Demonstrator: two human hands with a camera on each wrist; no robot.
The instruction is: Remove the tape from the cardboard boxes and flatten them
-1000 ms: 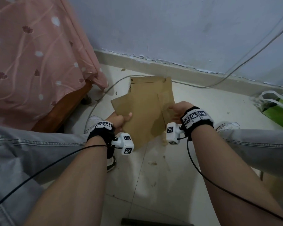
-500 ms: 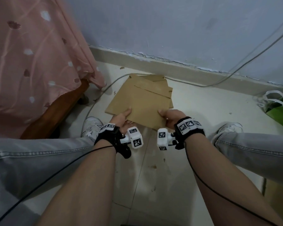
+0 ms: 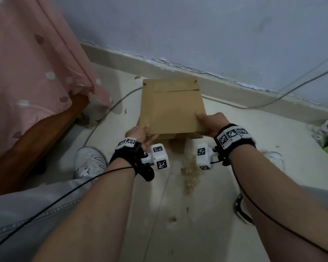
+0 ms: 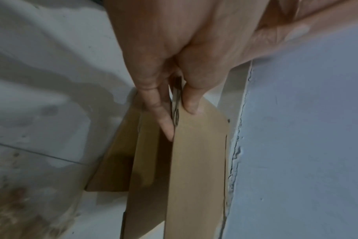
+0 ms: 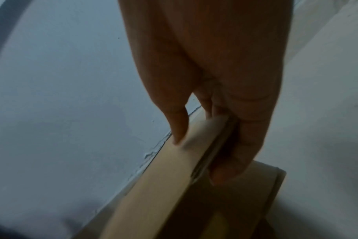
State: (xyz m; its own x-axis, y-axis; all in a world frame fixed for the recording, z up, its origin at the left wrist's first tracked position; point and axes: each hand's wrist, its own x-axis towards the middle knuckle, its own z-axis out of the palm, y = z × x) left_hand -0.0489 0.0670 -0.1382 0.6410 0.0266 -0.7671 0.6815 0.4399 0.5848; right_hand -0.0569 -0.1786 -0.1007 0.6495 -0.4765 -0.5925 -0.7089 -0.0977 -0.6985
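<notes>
Swung square now, the flattened box (image 3: 171, 108) sits centre frame, long axis running up toward the wall; my left hand (image 3: 140, 134) and right hand (image 3: 212, 122) pinch its near corners (equally close).

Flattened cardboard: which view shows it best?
The head view: the whole flattened cardboard shows, both hands gripping its near edge. The left wrist view shows only the edge pinched by the left hand; the right wrist view a blurred edge in the right hand.
</notes>
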